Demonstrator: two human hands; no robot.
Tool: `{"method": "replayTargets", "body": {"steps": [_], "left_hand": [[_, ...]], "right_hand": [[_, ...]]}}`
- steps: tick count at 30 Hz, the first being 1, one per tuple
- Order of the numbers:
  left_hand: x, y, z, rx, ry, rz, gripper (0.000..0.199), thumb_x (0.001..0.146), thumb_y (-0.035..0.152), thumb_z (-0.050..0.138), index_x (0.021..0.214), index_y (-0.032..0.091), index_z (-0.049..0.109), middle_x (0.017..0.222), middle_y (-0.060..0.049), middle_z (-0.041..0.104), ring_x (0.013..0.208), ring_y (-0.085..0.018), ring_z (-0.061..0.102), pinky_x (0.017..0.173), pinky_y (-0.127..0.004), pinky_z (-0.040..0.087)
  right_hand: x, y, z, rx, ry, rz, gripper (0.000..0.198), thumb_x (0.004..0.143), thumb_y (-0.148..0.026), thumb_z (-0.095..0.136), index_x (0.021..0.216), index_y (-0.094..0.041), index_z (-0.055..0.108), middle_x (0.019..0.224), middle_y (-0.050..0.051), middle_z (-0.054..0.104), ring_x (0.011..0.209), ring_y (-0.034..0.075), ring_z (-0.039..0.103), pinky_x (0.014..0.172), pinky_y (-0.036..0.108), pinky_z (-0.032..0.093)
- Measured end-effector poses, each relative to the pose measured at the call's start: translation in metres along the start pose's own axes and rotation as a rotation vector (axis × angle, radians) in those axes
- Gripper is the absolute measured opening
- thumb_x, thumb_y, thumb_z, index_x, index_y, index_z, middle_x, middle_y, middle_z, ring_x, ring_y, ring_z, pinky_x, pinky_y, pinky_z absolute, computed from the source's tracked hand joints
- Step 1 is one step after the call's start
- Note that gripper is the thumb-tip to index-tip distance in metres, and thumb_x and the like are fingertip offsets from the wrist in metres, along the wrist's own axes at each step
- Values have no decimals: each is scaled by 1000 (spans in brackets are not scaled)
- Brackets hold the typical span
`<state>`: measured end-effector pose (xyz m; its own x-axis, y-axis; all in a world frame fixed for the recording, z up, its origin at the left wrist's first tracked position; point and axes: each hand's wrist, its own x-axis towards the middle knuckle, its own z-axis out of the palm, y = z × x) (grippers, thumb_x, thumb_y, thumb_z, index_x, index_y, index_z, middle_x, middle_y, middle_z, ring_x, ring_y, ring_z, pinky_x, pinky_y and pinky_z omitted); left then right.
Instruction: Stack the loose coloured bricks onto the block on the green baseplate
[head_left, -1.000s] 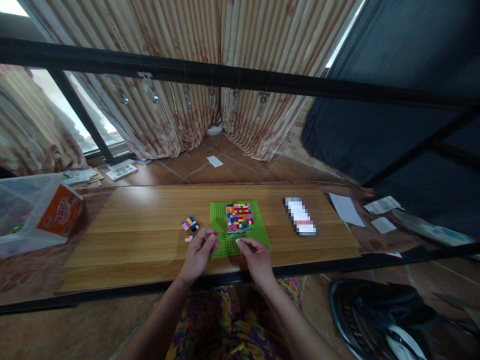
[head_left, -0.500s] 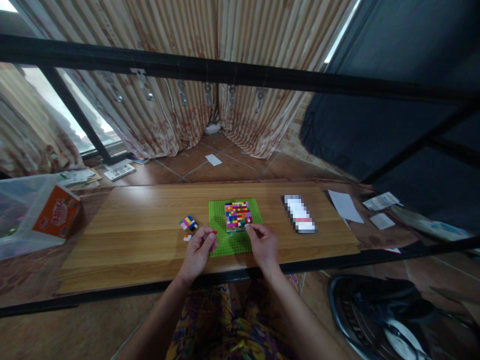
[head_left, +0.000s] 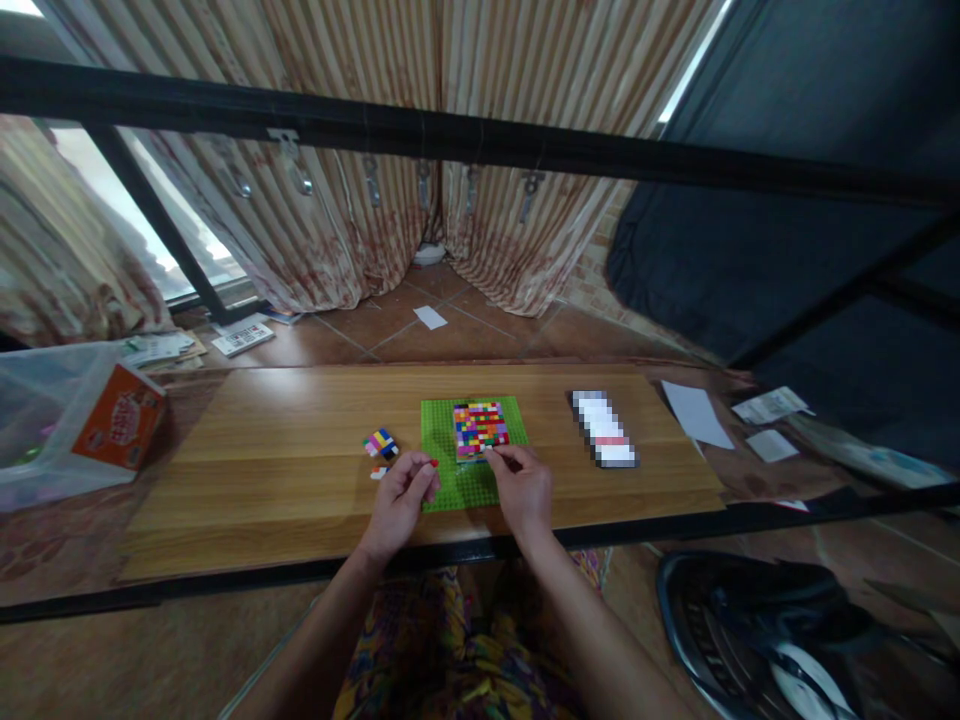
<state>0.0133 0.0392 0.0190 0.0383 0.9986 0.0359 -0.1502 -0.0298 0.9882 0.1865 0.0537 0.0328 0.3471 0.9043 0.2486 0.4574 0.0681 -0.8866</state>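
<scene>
A block of many-coloured toy bricks (head_left: 480, 428) sits on a green baseplate (head_left: 442, 490) in front of me. My right hand (head_left: 523, 484) is at the block's front edge, thumb and forefinger pinched on a small white brick (head_left: 488, 451). Whether that brick touches the block cannot be made out. Over the baseplate's left edge, my left hand (head_left: 406, 492) is closed, with a small red brick (head_left: 434, 463) showing at its fingertips. Left of the baseplate lies a small cluster of coloured bricks (head_left: 381, 443), with a few white and orange bricks (head_left: 379, 472) nearer me.
Everything stands on a wooden table (head_left: 277, 460). A blurred-out phone-like object (head_left: 602, 430) lies to the right. At the far left is a clear plastic bin (head_left: 52, 400) with an orange label. A dark metal bar (head_left: 480, 135) crosses beyond the table; papers (head_left: 697, 414) lie at right.
My right hand has shifted slightly left along the block's front edge with the white brick. The left hand keeps its hold on the red brick. The whole view has moved slightly.
</scene>
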Motion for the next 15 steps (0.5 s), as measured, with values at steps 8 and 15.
{"method": "replayTargets", "body": {"steps": [8, 15], "left_hand": [[-1, 3, 3, 1, 18, -5, 19, 85, 36, 58, 85, 19, 52, 62, 5, 56, 51, -8, 47, 51, -20, 37], [-2, 6, 4, 0, 23, -20, 20, 84, 37, 59, 85, 19, 52, 62, 5, 56, 51, -8, 47, 52, -20, 38]], "right_hand": [[-1, 1, -3, -97, -45, -86, 23, 82, -36, 59, 76, -18, 72, 76, 6, 68, 69, 18, 61, 67, 29, 45], [1, -3, -6, -118, -87, -82, 26, 85, -33, 52, 77, -17, 71, 80, 8, 69, 72, 19, 62, 69, 29, 46]]}}
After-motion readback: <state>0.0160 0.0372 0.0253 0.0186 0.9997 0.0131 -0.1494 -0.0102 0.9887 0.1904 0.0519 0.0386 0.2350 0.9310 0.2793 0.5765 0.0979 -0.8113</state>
